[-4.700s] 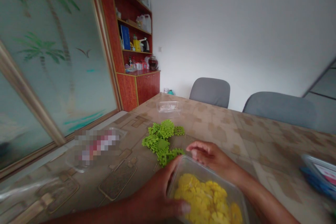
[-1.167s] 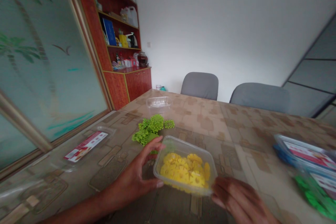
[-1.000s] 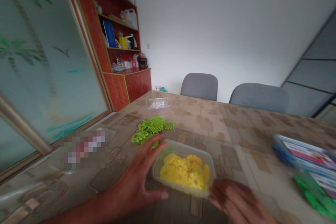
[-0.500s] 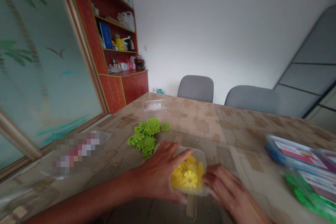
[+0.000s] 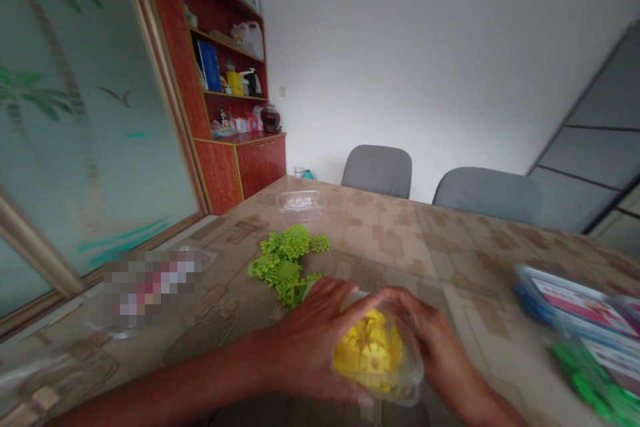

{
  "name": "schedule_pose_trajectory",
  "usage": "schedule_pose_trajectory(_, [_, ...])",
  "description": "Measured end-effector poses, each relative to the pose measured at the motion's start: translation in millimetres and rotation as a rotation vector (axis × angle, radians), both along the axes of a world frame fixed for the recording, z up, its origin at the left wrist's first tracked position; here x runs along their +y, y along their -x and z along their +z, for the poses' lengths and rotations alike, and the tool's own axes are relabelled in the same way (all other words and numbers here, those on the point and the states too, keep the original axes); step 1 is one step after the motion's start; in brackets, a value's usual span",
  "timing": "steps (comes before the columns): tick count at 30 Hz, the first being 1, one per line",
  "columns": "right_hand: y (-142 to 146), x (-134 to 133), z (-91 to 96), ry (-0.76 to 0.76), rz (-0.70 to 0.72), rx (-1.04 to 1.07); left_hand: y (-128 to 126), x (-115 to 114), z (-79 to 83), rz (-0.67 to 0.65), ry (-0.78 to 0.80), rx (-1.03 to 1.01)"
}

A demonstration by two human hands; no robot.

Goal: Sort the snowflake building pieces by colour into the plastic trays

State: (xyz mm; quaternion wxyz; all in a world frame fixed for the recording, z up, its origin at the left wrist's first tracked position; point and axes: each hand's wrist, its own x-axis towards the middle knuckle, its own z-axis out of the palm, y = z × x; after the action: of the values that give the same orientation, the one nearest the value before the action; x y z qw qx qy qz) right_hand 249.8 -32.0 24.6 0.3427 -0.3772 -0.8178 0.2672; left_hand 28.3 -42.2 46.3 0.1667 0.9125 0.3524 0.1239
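Note:
A clear plastic container (image 5: 411, 363) sits low in the middle of the view, tilted a little. Yellow flower-shaped plastic pieces (image 5: 373, 350) fill it. My left hand (image 5: 315, 333) spans its left side, thumb along the near edge and fingers over the far rim. Around the far right corner curls my right hand (image 5: 425, 330), its fingertips partly hidden near the left index finger. Just beyond the left hand lies a pile of light green toothed interlocking pieces (image 5: 287, 267).
At the right stand containers with blue pieces (image 5: 535, 303) and green pieces (image 5: 593, 373). An empty clear tray (image 5: 300, 203) lies behind the pile. A clear lid (image 5: 95, 313) with a blurred label is at left. Two grey chairs (image 5: 377, 170) line the table's (image 5: 470, 253) far side.
My right hand has moved from the container's near right corner up to its far right side. The container has shifted slightly right and nearer, and tilted. The view has turned a little.

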Motion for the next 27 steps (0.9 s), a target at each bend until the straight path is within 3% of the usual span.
schedule_pose_trajectory(5, [0.6, -0.1, 2.4, 0.029, -0.041, -0.005, -1.8, -3.3, -0.7, 0.018, -0.063, -0.065])
schedule_pose_trajectory(10, [-10.4, 0.5, 24.0, 0.040, 0.110, -0.223, -3.4, -5.5, 2.8, -0.028, -0.046, -0.048])
schedule_pose_trajectory(14, [-16.7, -3.1, 32.1, 0.019, 0.026, -0.378, -3.5, -6.0, 4.8, -0.050, -0.007, -0.017])
schedule_pose_trajectory(18, [-20.6, -2.6, 25.7, 0.000, 0.019, -0.453, -1.7, -4.9, 3.3, -0.066, -0.003, -0.062])
schedule_pose_trajectory(24, [-33.5, 7.6, 6.3, -0.172, 0.041, -0.454, -3.6, -6.4, 2.3, -0.052, -0.030, -0.081])
schedule_pose_trajectory(27, [-36.0, 6.9, 7.2, -0.293, 0.010, -0.375, -5.9, -9.8, -0.8, -0.014, -0.055, -0.107])
